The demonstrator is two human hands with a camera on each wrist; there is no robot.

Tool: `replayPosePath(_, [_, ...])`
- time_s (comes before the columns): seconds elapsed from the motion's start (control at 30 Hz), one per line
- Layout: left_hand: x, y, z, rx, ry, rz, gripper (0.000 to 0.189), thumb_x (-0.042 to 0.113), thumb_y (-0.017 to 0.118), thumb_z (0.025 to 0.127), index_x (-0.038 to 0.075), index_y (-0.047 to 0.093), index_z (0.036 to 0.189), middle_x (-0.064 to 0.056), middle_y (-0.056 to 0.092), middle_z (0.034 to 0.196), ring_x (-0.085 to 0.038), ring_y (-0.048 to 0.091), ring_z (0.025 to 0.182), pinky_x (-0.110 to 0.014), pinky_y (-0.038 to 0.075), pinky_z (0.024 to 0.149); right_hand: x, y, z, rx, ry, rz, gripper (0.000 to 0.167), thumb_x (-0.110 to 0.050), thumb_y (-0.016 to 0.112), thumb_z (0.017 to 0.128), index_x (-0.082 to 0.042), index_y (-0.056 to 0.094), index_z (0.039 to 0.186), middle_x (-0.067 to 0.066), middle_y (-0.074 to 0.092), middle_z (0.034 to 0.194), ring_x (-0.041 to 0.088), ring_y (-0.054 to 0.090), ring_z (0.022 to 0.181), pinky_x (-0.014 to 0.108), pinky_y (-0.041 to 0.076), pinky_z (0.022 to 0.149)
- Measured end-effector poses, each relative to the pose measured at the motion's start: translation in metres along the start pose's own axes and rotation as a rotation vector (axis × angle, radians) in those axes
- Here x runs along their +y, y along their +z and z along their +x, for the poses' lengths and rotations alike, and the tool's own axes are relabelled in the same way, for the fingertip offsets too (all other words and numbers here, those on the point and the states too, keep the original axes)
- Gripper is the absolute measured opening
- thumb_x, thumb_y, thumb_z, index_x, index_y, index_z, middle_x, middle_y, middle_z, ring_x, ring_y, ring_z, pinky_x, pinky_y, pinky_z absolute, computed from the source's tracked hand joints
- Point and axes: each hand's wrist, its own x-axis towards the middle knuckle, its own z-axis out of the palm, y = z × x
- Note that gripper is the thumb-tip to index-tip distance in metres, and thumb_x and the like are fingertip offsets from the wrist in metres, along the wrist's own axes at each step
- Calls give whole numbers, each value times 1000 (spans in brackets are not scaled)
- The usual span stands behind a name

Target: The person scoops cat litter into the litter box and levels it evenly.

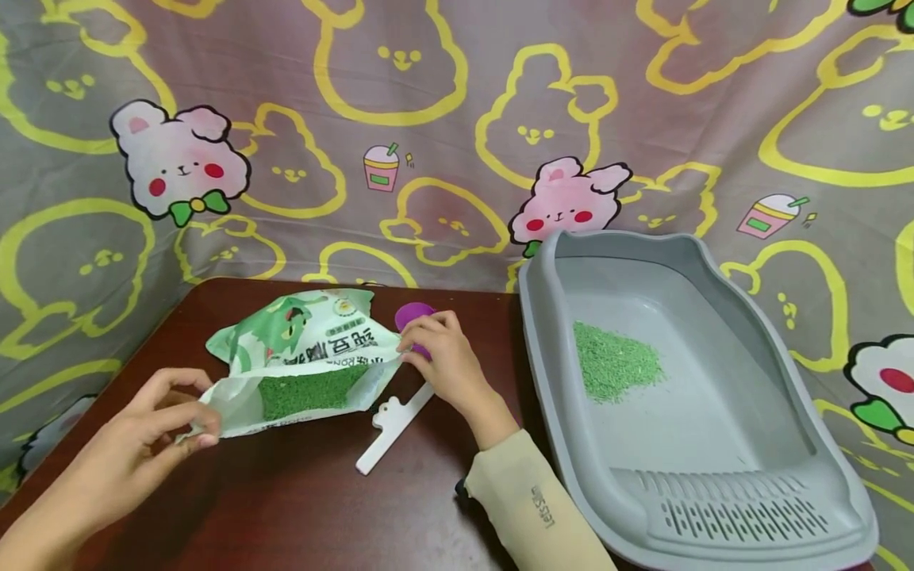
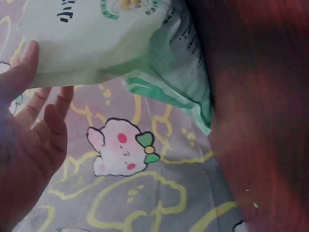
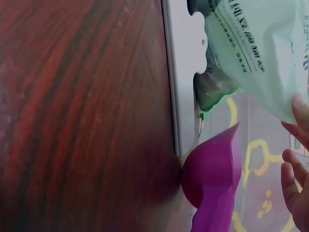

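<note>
A white and green bag of cat litter [image 1: 321, 341] lies on the table with its mouth spread wide toward me, green pellets [image 1: 310, 392] showing inside. My left hand [image 1: 153, 432] pinches the left corner of the mouth between thumb and fingers. At the opposite corner, my right hand [image 1: 450, 361] pinches the bag's edge. Partly hidden behind the right hand is a purple scoop [image 1: 412, 314]; its round bowl and handle show in the right wrist view [image 3: 212, 169]. A white sealing clip [image 1: 393, 428] lies in front of the bag, below the right hand.
A large grey litter box [image 1: 685, 444] stands on the right, with a slotted step at its near end. A patch of green litter [image 1: 614, 361] lies on its floor. Behind the dark wooden table [image 1: 300, 507] hangs a patterned cloth [image 1: 443, 151].
</note>
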Motion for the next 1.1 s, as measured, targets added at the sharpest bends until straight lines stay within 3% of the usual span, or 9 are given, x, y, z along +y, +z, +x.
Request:
replayPosePath(0.17, [-9,-4,-4,-8,12,-70,50,-16,78,66,28,63,86,7,49,122,5,47,101,-10,37,65,5,5,2,38,21,22,7,-17,74,87,-13,73,81,0,71,101,24,53,107,36,51,89])
replayPosePath(0.33, [-22,-7,-4,-26,2,-129,49,-23,73,68,22,63,88,7,55,117,2,51,98,-10,41,73,7,9,1,45,113,64,10,-21,73,88,-13,72,81,-1,70,103,22,52,108,40,51,87])
replayPosePath(0.37, [-25,-7,-4,-30,1,-177,48,-25,71,69,18,64,89,5,57,114,0,53,97,-10,42,74,7,10,1,45,133,67,11,-22,73,88,-13,71,81,-1,70,103,22,52,108,41,51,87])
replayPosePath(0.57, [-41,-3,-8,-27,-130,-346,39,-28,61,78,7,63,93,8,61,96,-4,56,82,-18,42,62,6,10,6,-3,251,81,14,-25,69,91,-14,69,83,-2,70,105,23,52,111,49,51,83])
replayPosePath(0.7, [-49,-1,-7,-12,-256,-322,32,-20,62,84,11,62,90,12,59,85,-5,53,61,-24,37,51,4,8,11,-41,314,113,14,-23,67,92,-12,70,84,1,70,107,25,53,111,48,50,84])
replayPosePath(0.8, [-52,-1,-5,-42,-352,-288,25,-11,65,88,13,62,92,12,57,75,-8,52,54,-26,35,48,7,9,12,-38,316,167,13,-18,68,91,-8,70,83,6,70,103,28,55,106,44,46,88])
replayPosePath(0.93, [-43,1,-2,-45,-379,-239,26,-7,69,87,14,59,100,15,56,81,-7,51,54,-23,37,48,11,11,10,-9,323,241,14,-12,72,88,-2,69,80,12,69,96,30,57,100,40,41,92])
replayPosePath(1.0, [-29,2,4,-9,-312,-167,35,-9,74,80,14,60,103,18,55,93,-1,52,67,-20,37,48,13,13,9,-9,349,266,14,-12,73,88,-1,70,80,13,69,93,28,58,95,38,43,90])
replayPosePath(1.1, [3,6,22,66,-198,-4,48,-10,82,67,15,64,104,13,56,110,-1,47,94,-21,38,64,16,12,8,-22,388,267,14,-12,73,89,-1,70,81,13,70,87,23,58,83,31,46,79])
